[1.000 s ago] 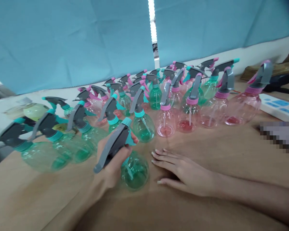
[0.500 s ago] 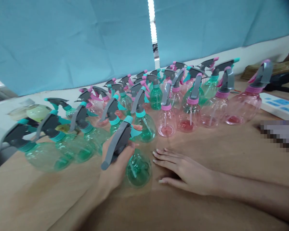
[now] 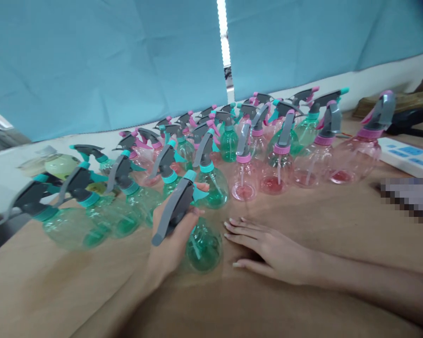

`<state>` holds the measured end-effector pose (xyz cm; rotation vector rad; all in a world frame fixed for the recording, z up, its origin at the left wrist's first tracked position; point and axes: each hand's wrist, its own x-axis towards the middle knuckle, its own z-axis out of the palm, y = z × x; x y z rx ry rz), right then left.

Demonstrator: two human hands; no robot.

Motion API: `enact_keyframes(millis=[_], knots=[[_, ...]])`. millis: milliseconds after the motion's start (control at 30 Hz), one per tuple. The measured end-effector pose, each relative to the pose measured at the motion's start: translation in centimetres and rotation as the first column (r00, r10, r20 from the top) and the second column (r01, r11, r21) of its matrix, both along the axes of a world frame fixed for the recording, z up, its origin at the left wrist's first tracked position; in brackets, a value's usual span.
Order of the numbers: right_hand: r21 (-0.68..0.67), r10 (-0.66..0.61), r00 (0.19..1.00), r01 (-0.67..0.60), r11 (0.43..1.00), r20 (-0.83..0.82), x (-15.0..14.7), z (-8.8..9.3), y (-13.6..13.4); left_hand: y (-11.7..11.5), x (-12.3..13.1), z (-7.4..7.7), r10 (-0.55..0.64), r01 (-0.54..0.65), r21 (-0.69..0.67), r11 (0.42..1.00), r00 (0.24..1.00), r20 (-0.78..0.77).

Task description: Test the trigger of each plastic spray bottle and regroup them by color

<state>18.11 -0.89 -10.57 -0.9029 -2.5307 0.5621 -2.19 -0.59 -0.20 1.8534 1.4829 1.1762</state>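
Observation:
My left hand (image 3: 172,239) is wrapped round the neck of a green spray bottle (image 3: 203,249) with a grey trigger head and teal nozzle. The bottle's round base is low over or on the table; I cannot tell whether it touches. To the right of it my right hand (image 3: 264,249) lies on the tabletop, palm down, fingers stretched toward the bottle and apart from it. Just behind the held bottle stands another green spray bottle (image 3: 213,188). A pink spray bottle (image 3: 244,180) with a grey head is beyond my right fingertips.
Several more green and pink spray bottles stand in rows across the wooden table (image 3: 324,220). A pale green container (image 3: 61,164) is at the back left. On the right are a white device with blue labels (image 3: 407,152) and a pixelated object (image 3: 409,197). A blue curtain (image 3: 127,61) hangs behind.
Hardly anything differs. The view has shifted slightly, with the left-hand bottles a little further right in the picture. My left hand keeps its hold and my right hand stays flat.

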Motion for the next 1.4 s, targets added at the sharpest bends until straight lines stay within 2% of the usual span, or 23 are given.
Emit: enact_keyframes(millis=[367,600,833,1100,1400], knots=[[-0.015,-0.004,0.998,0.003,1.0,-0.062,0.1,-0.2,0.0,0.0,-0.1,-0.3,-0.008,0.008,-0.014,1.0,1.0,0.01],[-0.002,0.002,1.0,-0.003,1.0,-0.026,0.2,-0.1,0.0,0.1,-0.1,-0.4,-0.028,0.029,-0.021,0.999,0.999,0.031],[-0.009,-0.003,0.998,0.002,1.0,-0.059,0.1,-0.2,0.0,0.1,-0.3,-0.4,-0.001,0.004,-0.068,0.998,0.999,0.037],[0.001,0.001,0.999,-0.001,1.0,-0.054,0.1,-0.2,0.1,0.4,-1.2,-1.0,-0.032,0.041,-0.111,0.993,0.997,0.074],[0.017,0.007,1.0,-0.007,1.0,0.014,0.1,-0.2,0.2,0.6,-1.4,-1.5,0.013,0.016,-0.146,0.989,0.98,0.196]])
